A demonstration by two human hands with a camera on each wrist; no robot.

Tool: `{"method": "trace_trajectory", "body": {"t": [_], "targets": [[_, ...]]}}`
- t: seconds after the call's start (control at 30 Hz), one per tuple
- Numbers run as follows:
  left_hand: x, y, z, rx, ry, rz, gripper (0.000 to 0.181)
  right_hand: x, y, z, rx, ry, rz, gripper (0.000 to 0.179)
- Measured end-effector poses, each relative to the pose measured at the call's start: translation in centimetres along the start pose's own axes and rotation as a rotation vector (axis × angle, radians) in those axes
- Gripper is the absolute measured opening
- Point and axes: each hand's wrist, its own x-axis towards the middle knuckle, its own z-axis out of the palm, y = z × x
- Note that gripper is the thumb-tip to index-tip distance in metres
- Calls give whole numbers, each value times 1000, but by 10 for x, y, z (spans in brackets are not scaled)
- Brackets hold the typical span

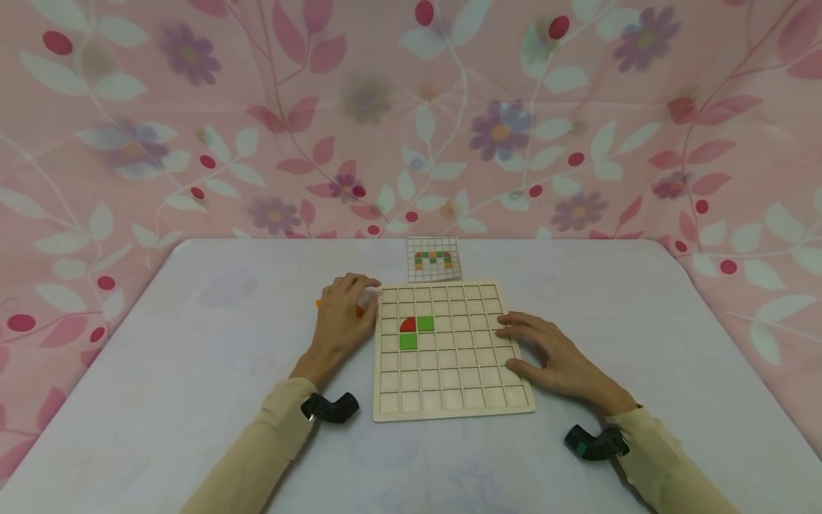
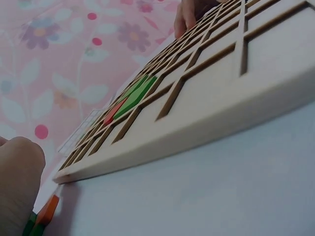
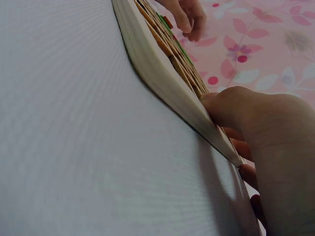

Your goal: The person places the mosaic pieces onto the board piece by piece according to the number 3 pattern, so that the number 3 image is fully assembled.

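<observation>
Sleeves (image 1: 257, 442), pale tan, come in from seven o'clock and four o'clock, with a black gadget (image 1: 329, 408) near each wrist. A square wooden board (image 1: 453, 412) with a grid of little boxes lies flat on a white surface (image 1: 212, 378). The right hand (image 1: 560, 363) is at its three o'clock side, relaxed, with the thumb and fingertips resting on the edge. On the board, a red tile (image 1: 409, 325) with one round corner sits toward ten o'clock. One green tile (image 1: 426, 323) is beside it at three o'clock, and another green tile (image 1: 407, 341) is at six o'clock of the red. The left hand (image 1: 342, 314) is by the board's ten o'clock side, loosely bent, holding nothing I can see; I cannot tell if it touches the board. An orange piece (image 1: 359, 312) peeks out by its thumb. Past the board, at twelve o'clock, a little card (image 1: 425, 275) shows a grid with coloured shapes. A pink flowery backdrop (image 1: 398, 86) is behind.
</observation>
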Motion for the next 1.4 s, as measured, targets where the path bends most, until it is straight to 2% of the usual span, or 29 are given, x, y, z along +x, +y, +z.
{"method": "trace_trajectory", "body": {"t": [0.37,0.87,1.17,1.4], "targets": [[-3,-15,-11,82,-5,-72,24,0,3,1,-19,17,-35,47],[-7,-14,-13,125,-59,-170,33,0,0,-1,10,-2,5,47],[-7,-15,-13,93,-54,-166,31,0,1,0,-4,15,-21,45],[-7,-14,-11,67,-25,-131,28,0,-1,0,5,9,-10,46]]}}
